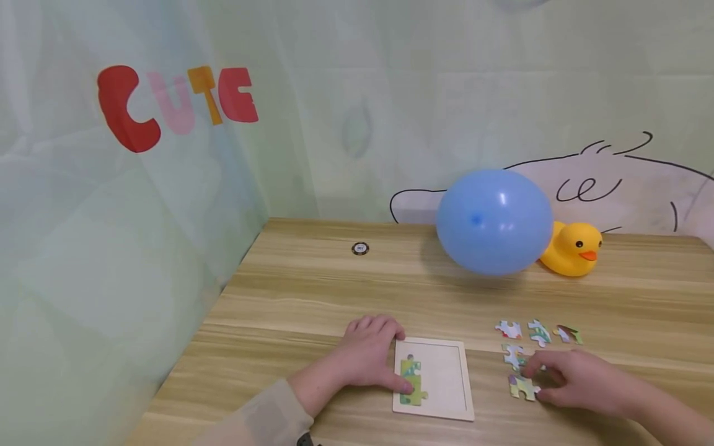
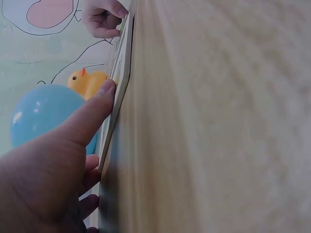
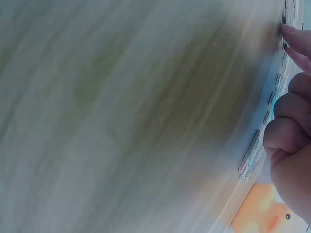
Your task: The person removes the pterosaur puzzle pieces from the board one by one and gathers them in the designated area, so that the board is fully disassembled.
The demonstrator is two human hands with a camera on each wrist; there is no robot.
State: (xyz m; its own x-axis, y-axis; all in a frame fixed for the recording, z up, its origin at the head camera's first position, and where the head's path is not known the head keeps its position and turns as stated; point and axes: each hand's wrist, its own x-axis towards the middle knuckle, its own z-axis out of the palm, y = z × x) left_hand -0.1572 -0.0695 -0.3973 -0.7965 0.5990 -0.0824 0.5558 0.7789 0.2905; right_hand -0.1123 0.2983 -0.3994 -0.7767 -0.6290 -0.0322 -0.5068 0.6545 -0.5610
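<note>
My left hand (image 1: pixel 370 354) holds the left side of a pale wooden puzzle board (image 1: pixel 443 375). Its thumb presses on joined green puzzle pieces (image 1: pixel 411 371) along the board's left side, and its fingers curl at the upper left corner. In the left wrist view the thumb (image 2: pixel 99 104) lies over the board's edge. My right hand (image 1: pixel 577 381) pinches a yellow-green puzzle piece (image 1: pixel 520 387) between thumb and index finger, at the table's surface. In the right wrist view its other fingers (image 3: pixel 286 128) are curled in. Just beyond it lies a white and green puzzle piece (image 1: pixel 512 356), partly hidden.
Loose puzzle pieces (image 1: pixel 539 332) lie in a row beyond my right hand. A blue balloon (image 1: pixel 493 223) and a yellow rubber duck (image 1: pixel 571 251) stand at the table's back. A round black and white chip (image 1: pixel 360 248) lies at the back left. Printed cloth walls (image 1: pixel 346 124) border the table.
</note>
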